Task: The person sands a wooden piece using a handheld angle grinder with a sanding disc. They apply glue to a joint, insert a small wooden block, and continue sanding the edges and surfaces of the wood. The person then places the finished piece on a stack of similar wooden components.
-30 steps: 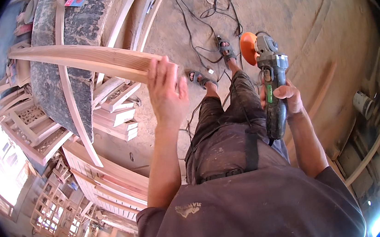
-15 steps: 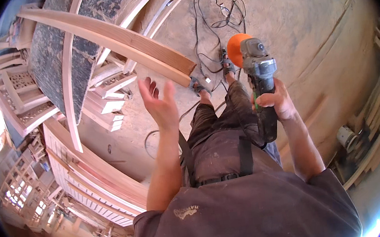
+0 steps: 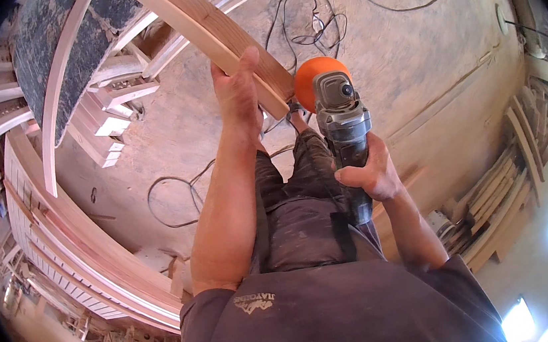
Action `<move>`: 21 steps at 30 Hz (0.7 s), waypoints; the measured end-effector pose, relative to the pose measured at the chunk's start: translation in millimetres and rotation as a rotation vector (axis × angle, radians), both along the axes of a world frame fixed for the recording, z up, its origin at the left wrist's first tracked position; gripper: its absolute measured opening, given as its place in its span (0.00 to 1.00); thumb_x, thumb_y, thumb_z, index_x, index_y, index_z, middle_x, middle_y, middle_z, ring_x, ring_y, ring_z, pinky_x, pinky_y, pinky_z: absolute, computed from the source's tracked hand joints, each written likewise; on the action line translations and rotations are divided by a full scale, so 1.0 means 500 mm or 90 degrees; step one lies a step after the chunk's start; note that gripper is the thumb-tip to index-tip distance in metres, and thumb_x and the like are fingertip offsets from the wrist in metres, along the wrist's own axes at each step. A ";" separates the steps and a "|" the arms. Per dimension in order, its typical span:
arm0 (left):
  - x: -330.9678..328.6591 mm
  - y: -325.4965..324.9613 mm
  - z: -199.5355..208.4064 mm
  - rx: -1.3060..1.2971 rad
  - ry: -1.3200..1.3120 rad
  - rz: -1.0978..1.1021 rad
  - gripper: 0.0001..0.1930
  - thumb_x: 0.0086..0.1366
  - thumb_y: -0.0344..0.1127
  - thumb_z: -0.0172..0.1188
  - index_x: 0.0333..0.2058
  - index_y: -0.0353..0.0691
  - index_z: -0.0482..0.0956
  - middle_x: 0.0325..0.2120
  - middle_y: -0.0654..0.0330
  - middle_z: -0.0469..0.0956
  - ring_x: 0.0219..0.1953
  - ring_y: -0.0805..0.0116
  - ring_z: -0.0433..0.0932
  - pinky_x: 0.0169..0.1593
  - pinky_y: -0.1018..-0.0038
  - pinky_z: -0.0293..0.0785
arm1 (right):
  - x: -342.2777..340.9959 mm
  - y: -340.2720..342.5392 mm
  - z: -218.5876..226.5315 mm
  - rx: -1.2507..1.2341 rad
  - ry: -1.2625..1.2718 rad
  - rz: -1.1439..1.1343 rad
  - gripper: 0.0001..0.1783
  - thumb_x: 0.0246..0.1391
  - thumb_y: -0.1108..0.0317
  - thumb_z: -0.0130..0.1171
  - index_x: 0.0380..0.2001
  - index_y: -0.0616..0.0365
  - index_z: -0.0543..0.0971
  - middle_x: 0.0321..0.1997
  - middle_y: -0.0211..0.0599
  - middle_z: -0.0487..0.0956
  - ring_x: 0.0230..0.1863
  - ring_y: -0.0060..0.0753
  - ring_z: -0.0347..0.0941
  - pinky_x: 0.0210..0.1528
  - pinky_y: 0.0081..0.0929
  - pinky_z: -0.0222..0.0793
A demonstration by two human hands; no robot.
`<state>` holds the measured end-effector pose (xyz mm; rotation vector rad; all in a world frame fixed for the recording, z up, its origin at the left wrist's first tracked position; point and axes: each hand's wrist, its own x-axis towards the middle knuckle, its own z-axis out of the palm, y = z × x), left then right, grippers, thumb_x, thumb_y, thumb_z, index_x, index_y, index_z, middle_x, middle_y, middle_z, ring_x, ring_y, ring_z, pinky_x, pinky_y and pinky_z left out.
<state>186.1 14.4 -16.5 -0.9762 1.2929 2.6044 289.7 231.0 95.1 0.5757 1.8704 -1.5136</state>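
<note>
- Hands are sharing the work here: the left hand [image 3: 237, 98] is wrapping its fingers and thumb around the near end of a long wooden board [image 3: 219, 33], while the right hand [image 3: 371, 174] is closing around the body of a grey power sander [image 3: 344, 137].
- Board is being held up in the air, above the person's legs and the dusty floor [image 3: 409, 56], seemingly so its end stays steady next to the tool.
- Board's long axis is running diagonally, from the gripped end near the middle of the view up and away to the upper left, where it is leaving the picture; the cut end is pointing down-right toward the sander.
- Sander is lying lengthwise along the right forearm's line, its rear in the fist and its head pointing forward, away from the body.
- Orange round disc [image 3: 318, 79] at the sander's head is sitting just beside the board's end; whether they are touching I cannot tell.
- Black cables [image 3: 311, 13] are looping over the floor beyond the tool.
- Curved wooden frames [image 3: 75, 252] are stacking up at the left, well apart from both hands.
</note>
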 end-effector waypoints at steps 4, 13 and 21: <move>-0.008 0.008 0.013 -0.004 -0.023 0.022 0.31 0.65 0.35 0.72 0.63 0.40 0.66 0.49 0.60 0.76 0.51 0.66 0.77 0.57 0.67 0.75 | -0.013 -0.009 0.007 0.025 -0.021 0.029 0.33 0.35 0.69 0.71 0.49 0.67 0.76 0.38 0.37 0.83 0.39 0.28 0.78 0.46 0.30 0.76; -0.006 0.020 0.026 -0.088 -0.064 0.061 0.27 0.66 0.34 0.69 0.60 0.37 0.70 0.49 0.59 0.78 0.49 0.69 0.77 0.54 0.70 0.75 | -0.007 0.026 0.029 0.037 -0.061 -0.062 0.33 0.36 0.70 0.72 0.51 0.67 0.77 0.41 0.37 0.84 0.42 0.29 0.79 0.49 0.31 0.76; -0.030 0.007 0.025 -0.155 -0.090 0.081 0.23 0.65 0.32 0.70 0.56 0.36 0.75 0.44 0.61 0.81 0.42 0.71 0.79 0.47 0.73 0.77 | -0.056 0.073 0.040 -0.045 0.016 -0.120 0.31 0.35 0.73 0.71 0.48 0.67 0.78 0.38 0.37 0.82 0.38 0.31 0.80 0.43 0.31 0.77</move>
